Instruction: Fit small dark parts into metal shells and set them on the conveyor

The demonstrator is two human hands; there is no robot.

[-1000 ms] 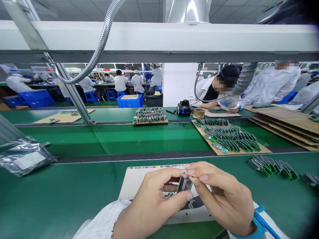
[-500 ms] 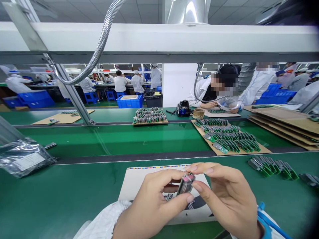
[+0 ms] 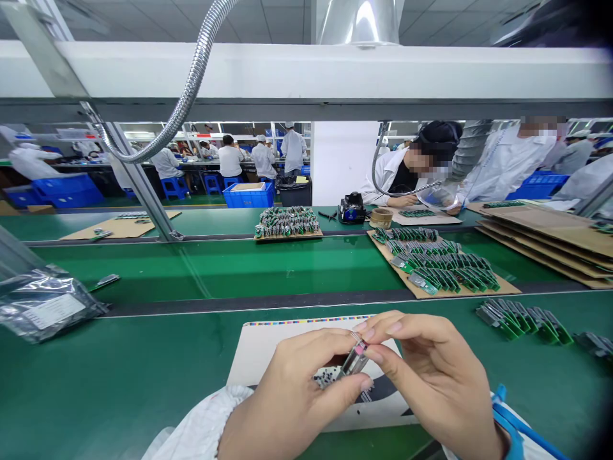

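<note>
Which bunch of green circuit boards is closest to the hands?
The row of green circuit boards lying straight on the green bench, just past the right hand. The other big bunches sit farther away, on a cardboard sheet or a wooden tray.

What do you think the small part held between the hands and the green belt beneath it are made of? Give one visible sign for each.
The part seems to have a glossy, silvery body with a pink end; it is too small to tell plastic from metal. The green belt looks like smooth rubber or PVC, judging by its even colour and soft sheen.
</note>
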